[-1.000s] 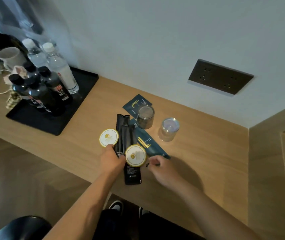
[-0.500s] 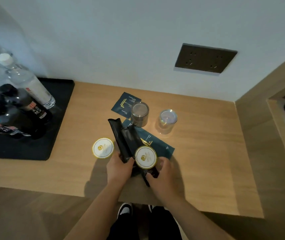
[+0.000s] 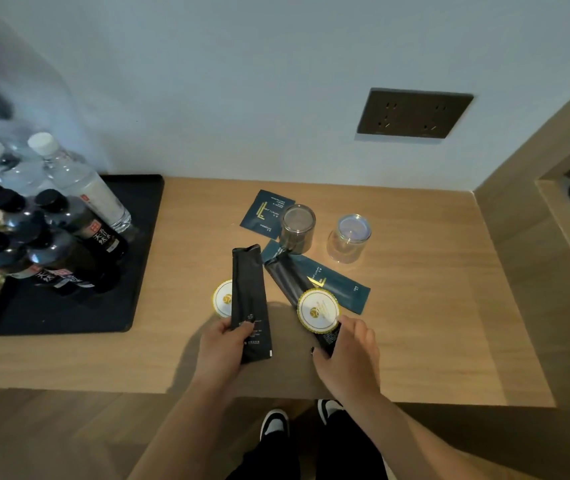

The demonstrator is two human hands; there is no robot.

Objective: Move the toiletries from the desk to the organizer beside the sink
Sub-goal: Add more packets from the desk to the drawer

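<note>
On the wooden desk point(image 3: 432, 323), my left hand point(image 3: 223, 344) grips the lower end of a long black sachet point(image 3: 249, 299), raised over a round white-and-gold lid point(image 3: 222, 299) lying flat. My right hand point(image 3: 349, 351) holds a second black sachet point(image 3: 288, 277) together with another round white-and-gold lid point(image 3: 318, 310) resting on top of it. Beneath them lies a long teal packet point(image 3: 339, 284). A square teal packet point(image 3: 265, 213) lies farther back. The organizer and sink are out of view.
Two upturned glass cups point(image 3: 298, 228) point(image 3: 349, 238) stand behind the packets. A black tray point(image 3: 114, 299) at the left carries clear water bottles point(image 3: 79, 180) and dark bottles point(image 3: 79, 225). A wall socket point(image 3: 413, 113) sits above; a wooden panel point(image 3: 533, 220) bounds the right.
The two black sachets, held together before, are now split apart: my left hand has one, my right hand the other with the lid. The camera view shifted left.
</note>
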